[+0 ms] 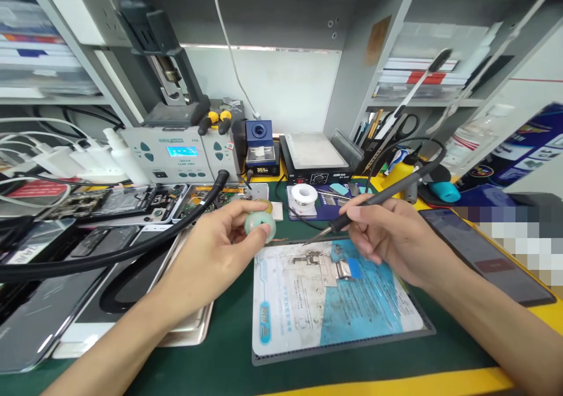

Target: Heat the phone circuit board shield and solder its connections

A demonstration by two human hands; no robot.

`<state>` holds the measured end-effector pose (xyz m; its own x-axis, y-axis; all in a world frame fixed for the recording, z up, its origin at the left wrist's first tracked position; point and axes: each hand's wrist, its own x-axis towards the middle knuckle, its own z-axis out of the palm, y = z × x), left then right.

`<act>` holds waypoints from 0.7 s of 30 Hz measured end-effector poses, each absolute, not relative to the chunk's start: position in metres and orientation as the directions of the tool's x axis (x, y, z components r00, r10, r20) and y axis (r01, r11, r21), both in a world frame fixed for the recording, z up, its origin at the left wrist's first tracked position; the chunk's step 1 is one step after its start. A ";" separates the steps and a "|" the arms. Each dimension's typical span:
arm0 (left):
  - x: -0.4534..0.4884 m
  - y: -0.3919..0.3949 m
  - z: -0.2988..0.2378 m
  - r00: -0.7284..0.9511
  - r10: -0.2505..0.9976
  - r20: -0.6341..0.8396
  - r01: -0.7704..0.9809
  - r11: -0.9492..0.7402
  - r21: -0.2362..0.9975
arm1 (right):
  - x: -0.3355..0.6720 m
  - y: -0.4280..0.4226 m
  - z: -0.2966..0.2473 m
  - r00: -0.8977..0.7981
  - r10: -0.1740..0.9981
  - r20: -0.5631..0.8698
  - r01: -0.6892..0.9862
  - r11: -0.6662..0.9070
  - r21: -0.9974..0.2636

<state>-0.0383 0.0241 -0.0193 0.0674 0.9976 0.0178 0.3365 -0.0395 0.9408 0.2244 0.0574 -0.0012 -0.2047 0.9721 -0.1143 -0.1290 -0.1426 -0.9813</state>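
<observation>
My left hand (220, 243) is closed around a small round pale-green tin (260, 222), held just above the bench left of the work mat. My right hand (387, 237) grips a black soldering iron (378, 199) like a pen, its tip (310, 240) pointing left toward the tin and hovering over the top edge of the blue-and-white work mat (329, 302). A small circuit board with metal shields (328, 270) lies on the mat under the iron.
A grey rework station (176, 155), a blue soldering station (260, 149) and a hot plate (314, 155) stand at the back. Opened phones (132, 199) and screens (57, 302) crowd the left. A solder spool (303, 195) sits behind the mat, a dark phone (484, 255) lies at right.
</observation>
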 end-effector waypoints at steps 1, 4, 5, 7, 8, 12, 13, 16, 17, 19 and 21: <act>-0.040 0.025 -0.020 0.058 0.998 0.016 0.316 -0.034 0.948 | 0.224 0.058 -0.002 -0.207 0.972 -0.111 -0.129 -0.140 -0.982; -0.042 0.028 -0.020 0.051 0.999 0.007 0.269 -0.021 0.963 | 0.225 0.059 -0.004 -0.215 0.970 -0.116 -0.105 -0.141 -0.984; -0.043 0.028 -0.020 0.051 0.999 0.005 0.265 -0.019 0.964 | 0.226 0.059 -0.004 -0.219 0.968 -0.121 -0.098 -0.145 -0.985; -0.044 0.029 -0.019 0.051 0.999 0.009 0.260 -0.022 0.965 | 0.227 0.060 -0.006 -0.230 0.964 -0.133 -0.089 -0.157 -0.984; -0.044 0.030 -0.019 0.051 0.999 0.010 0.257 -0.023 0.966 | 0.228 0.060 -0.007 -0.234 0.962 -0.138 -0.087 -0.162 -0.983; -0.045 0.029 -0.020 0.052 0.999 0.008 0.264 -0.022 0.964 | 0.232 0.061 -0.009 -0.239 0.960 -0.148 -0.094 -0.174 -0.980; -0.046 0.029 -0.020 0.051 0.999 0.012 0.265 -0.025 0.964 | 0.233 0.061 -0.009 -0.240 0.960 -0.146 -0.099 -0.173 -0.980; -0.048 0.029 -0.018 0.034 0.999 0.031 0.263 -0.039 0.964 | 0.234 0.062 -0.011 -0.251 0.958 -0.140 -0.111 -0.172 -0.979; -0.049 0.029 -0.016 0.023 0.999 0.041 0.263 -0.045 0.964 | 0.235 0.062 -0.011 -0.256 0.957 -0.139 -0.113 -0.172 -0.979; -0.052 0.030 -0.012 -0.008 0.998 0.063 0.265 -0.059 0.962 | 0.235 0.063 -0.011 -0.265 0.954 -0.138 -0.118 -0.174 -0.978; -0.057 0.031 -0.009 -0.039 0.996 0.082 0.267 -0.068 0.961 | 0.235 0.063 -0.011 -0.272 0.953 -0.136 -0.123 -0.175 -0.977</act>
